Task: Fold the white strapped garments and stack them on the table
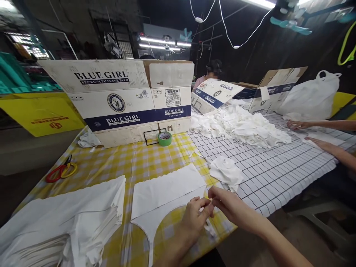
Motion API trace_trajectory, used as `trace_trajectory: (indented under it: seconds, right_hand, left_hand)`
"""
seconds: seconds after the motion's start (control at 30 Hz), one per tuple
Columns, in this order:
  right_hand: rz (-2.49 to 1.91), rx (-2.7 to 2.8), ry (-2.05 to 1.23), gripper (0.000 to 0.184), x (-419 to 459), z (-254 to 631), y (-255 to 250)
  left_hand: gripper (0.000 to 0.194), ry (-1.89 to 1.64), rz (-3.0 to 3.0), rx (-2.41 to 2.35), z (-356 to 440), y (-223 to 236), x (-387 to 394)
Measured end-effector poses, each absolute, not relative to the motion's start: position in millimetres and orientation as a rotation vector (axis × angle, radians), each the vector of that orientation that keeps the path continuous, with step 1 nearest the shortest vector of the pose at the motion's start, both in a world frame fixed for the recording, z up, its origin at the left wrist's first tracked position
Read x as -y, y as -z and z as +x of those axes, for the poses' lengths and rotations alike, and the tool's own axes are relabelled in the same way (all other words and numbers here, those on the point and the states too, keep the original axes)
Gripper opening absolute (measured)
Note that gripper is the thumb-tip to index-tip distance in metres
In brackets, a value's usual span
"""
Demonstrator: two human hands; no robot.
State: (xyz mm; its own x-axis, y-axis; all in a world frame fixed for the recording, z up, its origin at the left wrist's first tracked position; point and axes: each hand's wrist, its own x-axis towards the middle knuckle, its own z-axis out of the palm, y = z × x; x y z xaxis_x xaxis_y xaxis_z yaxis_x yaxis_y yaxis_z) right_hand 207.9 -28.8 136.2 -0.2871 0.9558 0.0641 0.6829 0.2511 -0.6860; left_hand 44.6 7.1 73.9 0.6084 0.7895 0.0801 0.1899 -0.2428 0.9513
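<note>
A white cut fabric piece (167,189) with a scalloped top edge and curved cut-outs lies flat on the yellow checked cloth. At its right corner my left hand (196,217) is closed in a pinch, with a bit of white fabric showing between the fingers. My right hand (226,204) meets it there, thumb and fingers pinched together at the same spot; what its fingertips hold is hidden. A white scrap (210,228) hangs just below the hands. Just beyond them lies a crumpled white cloth (226,170).
At left are a stack of white fabric pieces (91,207) and red-and-yellow-handled scissors (61,172). Green tape (165,139) sits before a beer carton (119,100). A white fabric heap (239,126) lies behind. A co-worker's hands (319,142) rest on fabric at right.
</note>
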Motion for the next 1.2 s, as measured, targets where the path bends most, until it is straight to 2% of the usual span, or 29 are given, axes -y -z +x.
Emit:
trace_trajectory:
  seconds: [0.23,0.3,0.4,0.53,0.67,0.77,0.8,0.93,1.1,1.2]
  right_hand:
    - [-1.391,2.219,-0.237,0.035,16,216,-109]
    - [-1.393,2.252,-0.171,0.032,16,215,-96]
    - [-1.394,2.245,-0.094,0.017,17,208,-80]
    - [-1.456,2.206,0.01,0.019,15,200,-66]
    - [-1.459,2.103,-0.038,0.018,9,199,-58]
    - [-1.379,1.945,-0.175,0.022,4,200,-54]
    - [-1.357,1.89,-0.218,0.022,2,200,-52]
    - [-1.349,1.705,-0.352,0.021,-6,196,-45]
    - [-1.364,1.605,-0.551,0.02,-15,186,-40]
    - [-1.403,1.584,-0.615,0.018,-20,181,-39]
  left_hand:
    - [0.04,-0.716,1.142,-0.752,47,-83,-1]
    - [0.039,-0.708,1.106,-0.759,48,-84,1]
    - [0.039,-0.696,1.081,-0.767,50,-84,2]
    - [0.041,-0.657,1.107,-0.788,49,-79,1]
    - [0.041,-0.648,1.446,-0.861,37,-69,-17]
    - [0.022,-0.758,1.924,-1.05,22,-56,-42]
    - [0.021,-0.756,2.067,-1.11,17,-52,-51]
    - [0.032,-0.562,2.416,-1.204,5,-38,-77]
    - [0.008,-0.369,2.684,-1.213,6,-31,-87]
    - [0.015,-0.299,2.824,-1.182,7,-27,-88]
